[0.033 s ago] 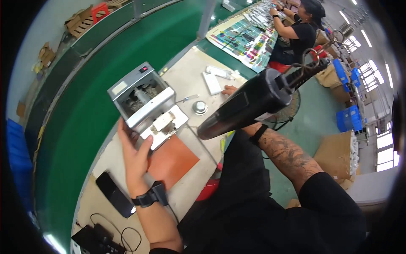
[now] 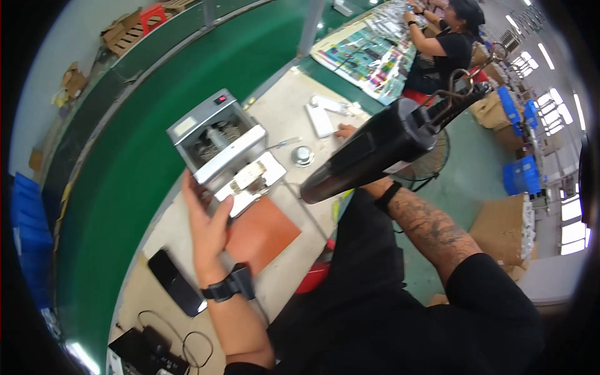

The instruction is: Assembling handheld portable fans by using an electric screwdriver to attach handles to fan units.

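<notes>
A grey screw feeder (image 2: pixel 228 150) with loose screws in its open hopper stands on the bench. My left hand (image 2: pixel 209 228) grips its near left corner, the thumb by the white front plate and the fingers along the side. On that plate lies a small pale block (image 2: pixel 250 176). A black electric screwdriver (image 2: pixel 369 150) hangs over the bench and covers most of my right hand (image 2: pixel 345 130). The fingertips that show reach out over the bench, close to a white rectangular part (image 2: pixel 320 120). Between the hands sits a round metal piece (image 2: pixel 303 156).
An orange-brown sheet (image 2: pixel 262 234) and a phone (image 2: pixel 177 284) lie on the near bench (image 2: pixel 284 281). Cables and a black device (image 2: pixel 147 350) are at lower left. A black fan (image 2: pixel 431 156) stands right of the bench. Farther off, a co-worker (image 2: pixel 447 53) works at another table.
The whole picture has shifted slightly to the right. Both hands keep their places by the feeder and the white part.
</notes>
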Available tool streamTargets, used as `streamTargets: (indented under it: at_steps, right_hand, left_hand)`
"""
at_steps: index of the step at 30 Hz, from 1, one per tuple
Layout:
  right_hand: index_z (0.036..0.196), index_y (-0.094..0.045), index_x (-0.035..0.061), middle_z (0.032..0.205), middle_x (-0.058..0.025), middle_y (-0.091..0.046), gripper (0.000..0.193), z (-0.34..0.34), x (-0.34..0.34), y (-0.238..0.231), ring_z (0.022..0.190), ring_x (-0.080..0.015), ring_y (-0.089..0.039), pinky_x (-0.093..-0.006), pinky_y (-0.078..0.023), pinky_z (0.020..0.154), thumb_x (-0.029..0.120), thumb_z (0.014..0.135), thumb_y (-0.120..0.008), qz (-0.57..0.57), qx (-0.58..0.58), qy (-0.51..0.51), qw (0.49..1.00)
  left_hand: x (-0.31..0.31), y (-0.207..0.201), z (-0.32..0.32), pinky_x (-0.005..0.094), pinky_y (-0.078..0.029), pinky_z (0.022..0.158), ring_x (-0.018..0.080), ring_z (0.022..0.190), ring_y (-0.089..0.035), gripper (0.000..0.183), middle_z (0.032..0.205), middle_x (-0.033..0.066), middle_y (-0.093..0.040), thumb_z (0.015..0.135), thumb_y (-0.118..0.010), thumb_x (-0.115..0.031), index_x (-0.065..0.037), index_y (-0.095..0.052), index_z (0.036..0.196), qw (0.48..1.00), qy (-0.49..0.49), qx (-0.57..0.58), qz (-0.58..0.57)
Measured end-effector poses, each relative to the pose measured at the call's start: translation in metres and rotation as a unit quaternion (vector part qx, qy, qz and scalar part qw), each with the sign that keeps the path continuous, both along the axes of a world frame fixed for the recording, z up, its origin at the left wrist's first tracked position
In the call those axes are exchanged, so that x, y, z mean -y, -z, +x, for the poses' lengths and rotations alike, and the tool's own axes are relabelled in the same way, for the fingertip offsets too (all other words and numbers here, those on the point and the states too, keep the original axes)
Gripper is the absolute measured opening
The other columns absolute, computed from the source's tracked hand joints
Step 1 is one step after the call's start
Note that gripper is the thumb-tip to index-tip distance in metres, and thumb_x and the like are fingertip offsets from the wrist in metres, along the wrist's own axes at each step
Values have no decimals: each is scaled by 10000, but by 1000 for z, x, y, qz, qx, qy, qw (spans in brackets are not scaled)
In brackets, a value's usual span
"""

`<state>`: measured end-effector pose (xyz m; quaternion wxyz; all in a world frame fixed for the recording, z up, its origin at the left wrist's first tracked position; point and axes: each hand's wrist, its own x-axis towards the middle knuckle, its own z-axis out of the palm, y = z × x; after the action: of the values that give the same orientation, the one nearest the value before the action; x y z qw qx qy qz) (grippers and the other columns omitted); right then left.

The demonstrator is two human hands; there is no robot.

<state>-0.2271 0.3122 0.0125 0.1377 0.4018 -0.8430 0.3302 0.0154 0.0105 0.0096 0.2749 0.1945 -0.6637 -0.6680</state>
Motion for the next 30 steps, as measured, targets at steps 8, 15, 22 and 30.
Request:
streamTargets:
  at_steps: [8, 15, 22, 30]
  right_hand:
    - [1320, -647, 67, 1517, -229, -616, 434, 23, -4, -18, 1443, -406, -554, -497, -379, 1250, 235, 933, -751, 129, 19, 53, 990]
    - [1282, -683, 74, 1322, -176, -704, 388, -1, 34, -20, 1279, -386, -623, -467, -451, 1111, 180, 923, -781, -62, 5, 85, 995]
    - [1265, -716, 164, 1402, -119, -657, 320, -3, 74, 17, 1347, -344, -571, -518, -379, 1137, 299, 975, -733, 43, -3, 33, 999]
    - [1412, -616, 101, 1564, -205, -516, 548, -11, 84, 11, 1430, -402, -487, -534, -310, 1188, 463, 1004, -665, 111, 19, -12, 994]
  left_hand:
    - [-12, 2, -3, 544, -348, 1240, 367, 1460, -472, 1040, 1642, 245, -443, 913, -857, -275, -65, -234, 1719, 997, -30, 53, -45]
    - [-10, 1, -12, 524, -365, 1224, 352, 1430, -490, 1065, 1641, 259, -435, 901, -883, -255, -59, -219, 1710, 997, -50, 53, -37]
    - [-2, 8, -11, 515, -353, 1220, 372, 1481, -457, 1078, 1649, 264, -415, 868, -892, -221, -66, -225, 1701, 996, -48, 78, -7]
    - [5, 8, -17, 481, -365, 1223, 345, 1465, -474, 1082, 1621, 236, -422, 857, -916, -225, -46, -239, 1682, 999, -29, 42, 16]
